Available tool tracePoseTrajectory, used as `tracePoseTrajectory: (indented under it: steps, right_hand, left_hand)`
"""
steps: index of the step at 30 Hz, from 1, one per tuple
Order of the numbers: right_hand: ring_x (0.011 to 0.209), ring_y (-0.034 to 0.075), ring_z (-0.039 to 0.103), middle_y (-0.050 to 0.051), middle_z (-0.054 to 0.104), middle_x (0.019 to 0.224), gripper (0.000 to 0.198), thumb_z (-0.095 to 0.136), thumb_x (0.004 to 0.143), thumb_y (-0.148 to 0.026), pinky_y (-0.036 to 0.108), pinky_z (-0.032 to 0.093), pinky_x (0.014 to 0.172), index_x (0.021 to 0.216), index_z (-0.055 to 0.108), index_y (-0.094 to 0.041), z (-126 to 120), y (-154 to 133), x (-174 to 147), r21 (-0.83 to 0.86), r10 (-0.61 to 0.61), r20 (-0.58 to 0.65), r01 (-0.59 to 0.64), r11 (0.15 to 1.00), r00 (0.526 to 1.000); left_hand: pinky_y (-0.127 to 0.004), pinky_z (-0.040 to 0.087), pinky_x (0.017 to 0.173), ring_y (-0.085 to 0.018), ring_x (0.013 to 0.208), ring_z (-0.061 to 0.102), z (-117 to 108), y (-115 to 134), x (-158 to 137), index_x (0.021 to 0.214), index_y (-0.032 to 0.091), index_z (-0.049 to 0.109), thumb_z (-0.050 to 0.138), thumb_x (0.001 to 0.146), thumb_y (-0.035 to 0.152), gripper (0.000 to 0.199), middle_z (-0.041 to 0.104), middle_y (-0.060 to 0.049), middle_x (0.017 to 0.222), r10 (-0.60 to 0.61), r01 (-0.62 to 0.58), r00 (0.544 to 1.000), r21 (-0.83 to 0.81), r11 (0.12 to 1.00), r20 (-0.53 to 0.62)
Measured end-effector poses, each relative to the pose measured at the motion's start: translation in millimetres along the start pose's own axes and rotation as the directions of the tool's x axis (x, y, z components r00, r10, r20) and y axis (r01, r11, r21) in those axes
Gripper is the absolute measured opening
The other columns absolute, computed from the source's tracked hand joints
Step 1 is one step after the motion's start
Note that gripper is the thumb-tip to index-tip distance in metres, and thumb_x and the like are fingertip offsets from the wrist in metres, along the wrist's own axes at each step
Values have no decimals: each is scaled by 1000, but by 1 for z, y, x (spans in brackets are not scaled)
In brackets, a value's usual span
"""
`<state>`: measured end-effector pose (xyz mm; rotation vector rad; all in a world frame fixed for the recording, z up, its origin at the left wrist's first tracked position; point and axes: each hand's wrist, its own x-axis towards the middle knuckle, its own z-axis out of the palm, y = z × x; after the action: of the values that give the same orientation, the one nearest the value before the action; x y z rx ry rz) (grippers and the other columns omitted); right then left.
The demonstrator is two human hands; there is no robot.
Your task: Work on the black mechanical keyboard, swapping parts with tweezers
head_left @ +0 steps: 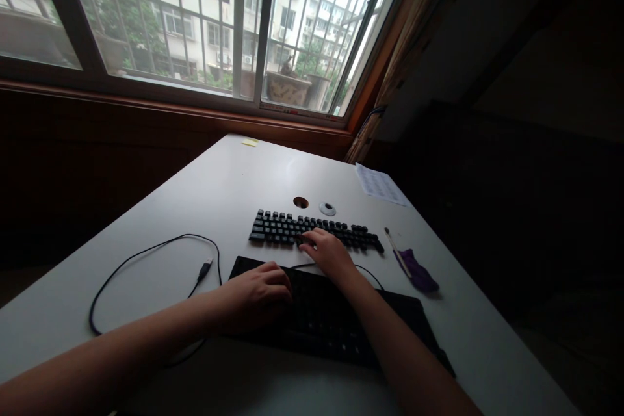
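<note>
Outside, planter (287, 89) with plant (287, 69), inside, left hand (260, 292) on keyboard (312, 312), right hand (327, 253) at keycaps (277, 229), fingers' grips unclear

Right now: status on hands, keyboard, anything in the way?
Left hand over keyboard, left end. Right hand at keycaps laid out in rows; grip unclear. Keyboard flat, partly hidden. USB cable passes under left forearm.

Landmark: keyboard base (316, 312), on table (160, 208). Left hand (266, 289) at its left part. Behind it: keycaps (287, 231) in rows, right hand (327, 250) at their near side; farther behind, hole (301, 203) beside ring (327, 208). Left of it: USB cable (205, 268). Behind-right: brush (397, 252) against cloth (422, 274); beyond those, paper sheet (380, 184).
</note>
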<state>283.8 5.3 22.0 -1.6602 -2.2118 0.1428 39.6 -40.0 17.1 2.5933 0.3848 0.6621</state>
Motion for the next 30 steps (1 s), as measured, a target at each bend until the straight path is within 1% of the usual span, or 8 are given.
tracePoseTrajectory:
  steps: [3,5,10,18,23,30]
  right_hand:
    - [94,19,68,5,70,103,18,63,93,-27,29,50,86,107,73,-23,-3,2,-1,27,-28,-21,29,999,999]
    - [92,18,69,4,70,100,18,61,94,-25,28,50,87,105,74,-24,-4,4,-3,40,-52,-22,53,998,998]
    - [87,16,69,2,71,97,21,63,92,-24,27,52,86,107,77,-28,-2,8,-5,59,-87,-9,87,994,996]
    - [88,16,70,2,73,99,21,64,91,-24,27,54,85,106,78,-30,3,8,-2,71,-89,4,88,994,996]
    - [88,16,71,2,73,100,22,65,90,-24,27,54,85,107,78,-30,4,8,0,80,-90,3,89,993,996]
    - [90,17,71,1,73,101,23,65,90,-23,27,54,86,108,77,-31,7,8,1,87,-86,-4,86,992,996]
  left_hand:
    - [-34,50,91,-23,103,55,0,0,0,105,19,67,61,91,15,15,65,-8,107,6,-6,1000,0,1000,-1]
    - [-33,50,91,-23,103,55,-1,0,0,105,19,67,61,91,14,16,65,-8,107,8,-8,1000,-3,1000,-5]
    - [-33,50,90,-23,103,54,-3,1,1,105,19,68,62,91,16,16,65,-8,107,2,-2,1000,-6,1000,1]
    - [-32,51,88,-23,102,55,0,0,0,104,19,68,62,91,16,15,65,-8,106,12,-12,1000,-6,1000,-22]
    - [-31,50,91,-22,104,55,-1,1,0,105,19,67,62,91,15,16,65,-7,107,7,-7,1000,6,1000,-6]
    - [-33,51,90,-23,102,56,-1,2,1,104,19,68,62,91,16,15,65,-8,105,6,-6,1000,11,1000,-18]
